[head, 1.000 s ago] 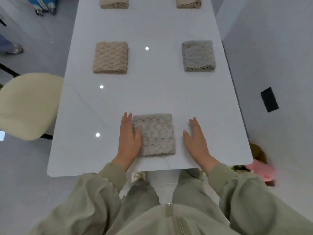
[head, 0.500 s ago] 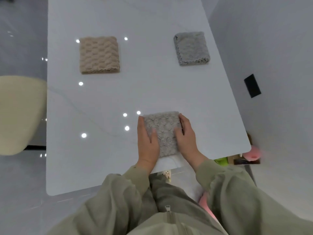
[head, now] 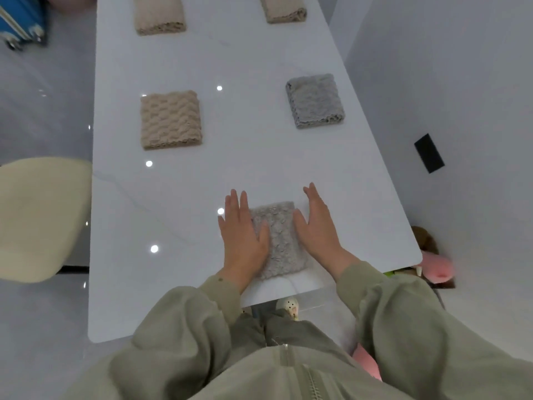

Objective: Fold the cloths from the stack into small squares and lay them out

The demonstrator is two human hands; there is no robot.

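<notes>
A grey textured cloth (head: pixel 279 241), folded into a small square, lies near the front edge of the white table (head: pixel 248 168). My left hand (head: pixel 243 235) lies flat along its left side, thumb resting on the cloth. Flat against its right side is my right hand (head: pixel 315 226). Both hands have straight fingers and hold nothing. Further back lie other folded squares: a beige one (head: pixel 170 119) at left, a grey one (head: pixel 315 101) at right, and two beige ones (head: pixel 159 14) (head: pixel 284 8) at the far end, cut off by the frame.
A cream chair (head: pixel 40 217) stands at the table's left side. A blue case (head: pixel 21 20) sits on the floor at top left. A white wall with a black plate (head: pixel 429 153) runs along the right. Pink items (head: pixel 437 268) lie beyond the table's right corner.
My hands, which pressed the cloth's sides with thumbs on top half a second ago, have flattened and spread slightly outward. The view has shifted, bringing the far cloths back into sight.
</notes>
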